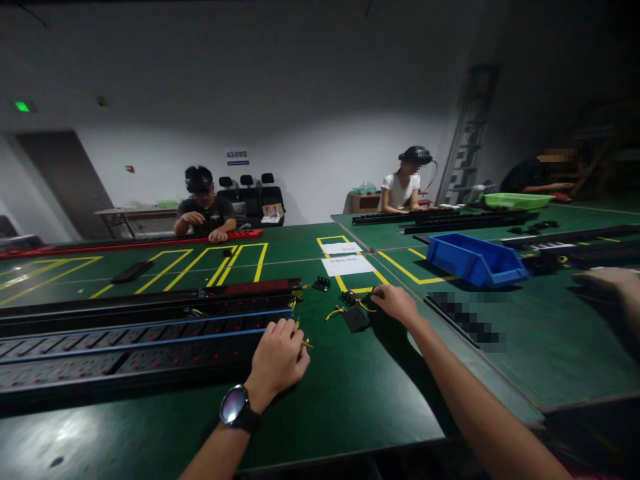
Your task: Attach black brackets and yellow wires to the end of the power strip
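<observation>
My left hand (280, 353), with a watch on its wrist, is curled at the right end of a long black strip (200, 347) with red dots along it. Yellow wire ends (307, 344) poke out past its closed fingers. To the right, my right hand (397, 305) reaches over the table with fingertips pinched together beside a small black part (349, 297) with yellow wires. What those fingertips hold, if anything, is too small to tell. Just below that part lies a flat black square plate (356, 319). A small black bracket (321, 284) sits farther left.
A blue bin (475, 260) stands right of my right hand, behind a dark flat piece (463, 320). White paper sheets (347, 265) lie ahead on the green table (340, 400). Co-workers sit across the table. Another person's hand (617, 283) reaches in at the right edge.
</observation>
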`<control>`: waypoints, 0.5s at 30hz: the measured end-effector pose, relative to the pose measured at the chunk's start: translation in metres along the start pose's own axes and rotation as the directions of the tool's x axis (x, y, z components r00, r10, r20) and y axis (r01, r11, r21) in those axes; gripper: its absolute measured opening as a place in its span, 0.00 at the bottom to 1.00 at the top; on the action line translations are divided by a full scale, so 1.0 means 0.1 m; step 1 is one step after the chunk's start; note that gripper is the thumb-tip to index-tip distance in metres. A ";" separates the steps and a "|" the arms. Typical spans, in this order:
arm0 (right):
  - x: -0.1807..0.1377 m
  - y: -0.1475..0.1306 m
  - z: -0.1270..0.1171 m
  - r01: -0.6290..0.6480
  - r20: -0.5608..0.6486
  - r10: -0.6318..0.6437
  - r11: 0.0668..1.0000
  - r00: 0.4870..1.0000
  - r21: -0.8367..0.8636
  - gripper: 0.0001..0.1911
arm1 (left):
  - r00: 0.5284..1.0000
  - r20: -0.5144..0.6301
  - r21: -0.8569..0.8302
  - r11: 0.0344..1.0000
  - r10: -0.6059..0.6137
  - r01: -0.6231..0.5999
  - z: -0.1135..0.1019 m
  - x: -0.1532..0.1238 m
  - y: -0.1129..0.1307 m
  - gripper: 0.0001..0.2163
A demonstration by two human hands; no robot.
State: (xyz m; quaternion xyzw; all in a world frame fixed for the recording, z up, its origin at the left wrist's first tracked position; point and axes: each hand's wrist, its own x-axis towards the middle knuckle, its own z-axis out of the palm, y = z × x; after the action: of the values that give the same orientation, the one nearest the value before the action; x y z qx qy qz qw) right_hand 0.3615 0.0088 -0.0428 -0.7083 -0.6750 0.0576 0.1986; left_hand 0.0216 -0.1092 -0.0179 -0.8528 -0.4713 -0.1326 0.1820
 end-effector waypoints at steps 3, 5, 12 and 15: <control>0.01 0.03 0.01 -0.007 0.001 0.007 1.000 1.000 -0.013 0.12 | 1.000 -0.002 0.000 1.000 -0.001 0.001 0.01 -0.01 0.00 0.07; 0.01 0.03 0.01 -0.022 0.006 0.022 0.999 1.000 -0.029 0.13 | 1.000 -0.007 -0.005 1.000 -0.001 0.001 0.01 -0.01 0.00 0.07; -0.01 -0.08 0.03 -0.019 -0.005 0.019 0.995 1.000 -0.100 0.17 | 1.000 -0.014 -0.017 1.000 0.004 -0.004 -0.01 0.00 0.00 0.07; -0.03 -0.18 0.08 0.049 -0.054 -0.055 0.992 0.997 -0.113 0.15 | 1.000 -0.013 -0.018 1.000 0.004 -0.004 -0.01 0.00 0.00 0.07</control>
State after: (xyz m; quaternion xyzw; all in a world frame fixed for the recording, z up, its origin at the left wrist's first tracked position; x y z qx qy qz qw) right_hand 0.3412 0.0078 -0.0443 -0.7019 -0.6894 -0.0058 0.1791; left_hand 0.0216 -0.1095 -0.0171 -0.8544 -0.4673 -0.1421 0.1775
